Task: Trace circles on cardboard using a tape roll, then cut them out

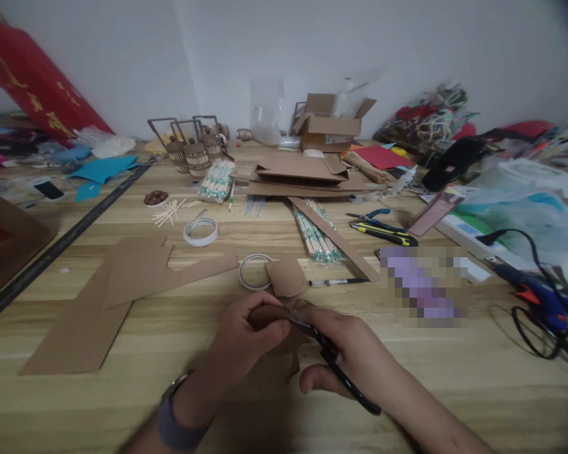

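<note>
A small piece of brown cardboard [267, 316] is pinched between the thumb and fingers of my left hand [246, 337]. My right hand [353, 350] grips black-handled scissors [343, 372], whose blades reach to the edge of that piece. Just beyond my hands a round cardboard disc [288, 277] lies on the wooden table [170, 391], beside a roll of tape [255, 272]. A black pen [337, 282] rests to the right of the disc. Some cardboard below my hands is partly hidden by them.
Flat cardboard sheets [82, 321] lie at the left. Beyond are a white tape roll [201, 232], packed sticks [318, 233], a yellow-black cutter [383, 233], pliers [372, 215] and stacked cardboard [303, 170]. A blue glue gun [546, 306] with a looping cable sits at the right.
</note>
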{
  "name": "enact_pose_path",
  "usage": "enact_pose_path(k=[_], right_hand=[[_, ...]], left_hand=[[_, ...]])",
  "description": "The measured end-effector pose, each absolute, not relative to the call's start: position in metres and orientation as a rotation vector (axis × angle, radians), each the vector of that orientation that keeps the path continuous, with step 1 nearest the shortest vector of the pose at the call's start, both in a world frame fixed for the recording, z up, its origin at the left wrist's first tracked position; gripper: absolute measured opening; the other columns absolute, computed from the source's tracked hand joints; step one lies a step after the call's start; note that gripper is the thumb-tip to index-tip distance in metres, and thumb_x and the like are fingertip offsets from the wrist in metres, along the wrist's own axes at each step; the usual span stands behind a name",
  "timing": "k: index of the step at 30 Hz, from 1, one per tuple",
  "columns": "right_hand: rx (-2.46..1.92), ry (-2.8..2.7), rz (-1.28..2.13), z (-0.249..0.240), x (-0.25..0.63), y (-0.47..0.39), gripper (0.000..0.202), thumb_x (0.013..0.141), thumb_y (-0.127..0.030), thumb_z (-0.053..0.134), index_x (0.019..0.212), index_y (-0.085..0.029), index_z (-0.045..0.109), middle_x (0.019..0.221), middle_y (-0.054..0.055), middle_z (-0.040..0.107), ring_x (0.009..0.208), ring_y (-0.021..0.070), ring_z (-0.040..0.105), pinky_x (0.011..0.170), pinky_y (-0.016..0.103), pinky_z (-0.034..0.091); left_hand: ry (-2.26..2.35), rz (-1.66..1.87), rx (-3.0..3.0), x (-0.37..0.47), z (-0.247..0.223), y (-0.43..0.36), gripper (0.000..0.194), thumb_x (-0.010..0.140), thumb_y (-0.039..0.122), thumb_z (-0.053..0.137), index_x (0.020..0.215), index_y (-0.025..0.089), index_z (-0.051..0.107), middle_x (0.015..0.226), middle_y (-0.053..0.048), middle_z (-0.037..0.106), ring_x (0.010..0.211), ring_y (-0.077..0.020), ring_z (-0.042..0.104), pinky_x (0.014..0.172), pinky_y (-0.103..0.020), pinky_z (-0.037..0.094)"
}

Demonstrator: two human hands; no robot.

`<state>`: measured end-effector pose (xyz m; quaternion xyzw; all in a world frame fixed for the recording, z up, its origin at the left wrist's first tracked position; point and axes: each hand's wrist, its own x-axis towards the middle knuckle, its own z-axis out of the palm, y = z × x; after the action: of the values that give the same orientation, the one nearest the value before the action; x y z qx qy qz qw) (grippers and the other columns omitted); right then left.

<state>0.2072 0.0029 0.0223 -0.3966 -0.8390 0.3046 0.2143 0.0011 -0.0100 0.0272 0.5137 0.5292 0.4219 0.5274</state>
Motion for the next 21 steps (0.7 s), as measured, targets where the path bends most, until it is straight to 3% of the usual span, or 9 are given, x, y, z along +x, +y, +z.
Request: enact_pose_path(k=[13, 18, 21], right_hand=[[-1.078, -2.301, 0.868, 0.0209, 0.2085, 0.0025, 0.053, 0.07, -0.07, 0.08, 0.086, -0.021, 0.068, 0.073, 0.001, 0.067, 0.062, 0.0189, 0.061, 0.056, 0.024, 0.041], [-1.067, -2.324, 0.825, 0.0198, 0.208, 0.0016, 0.061, 0.073, -0.08, 0.07, 0.072, -0.02, 0.06, 0.062, -0.001, 0.059, 0.055, 0.0161, 0.054, 0.049, 0.024, 0.034], [-1.049, -2.345, 0.765, 0.0177, 0.2077, -0.0001, 0.061, 0.077, -0.081, 0.066, 0.072, -0.02, 0.059, 0.059, -0.002, 0.059, 0.051, 0.0148, 0.053, 0.047, 0.024, 0.031]], left_hand=[[1.283, 0.982, 1.304, -0.0003, 0.0212, -0.0122, 0.019, 0.071, 0.038, 0.07, 0.08, 0.021, 0.071, 0.073, 0.0, 0.069, 0.07, -0.0188, 0.059, 0.065, -0.028, 0.047], [1.294, 0.952, 1.354, -0.002, 0.0215, -0.0126, 0.014, 0.072, 0.035, 0.068, 0.074, 0.021, 0.069, 0.064, 0.002, 0.06, 0.061, -0.0154, 0.05, 0.056, -0.025, 0.041], [1.271, 0.941, 1.329, -0.0017, 0.0224, -0.0131, 0.013, 0.07, 0.035, 0.066, 0.072, 0.022, 0.068, 0.059, 0.003, 0.055, 0.056, -0.0144, 0.045, 0.051, -0.025, 0.037]])
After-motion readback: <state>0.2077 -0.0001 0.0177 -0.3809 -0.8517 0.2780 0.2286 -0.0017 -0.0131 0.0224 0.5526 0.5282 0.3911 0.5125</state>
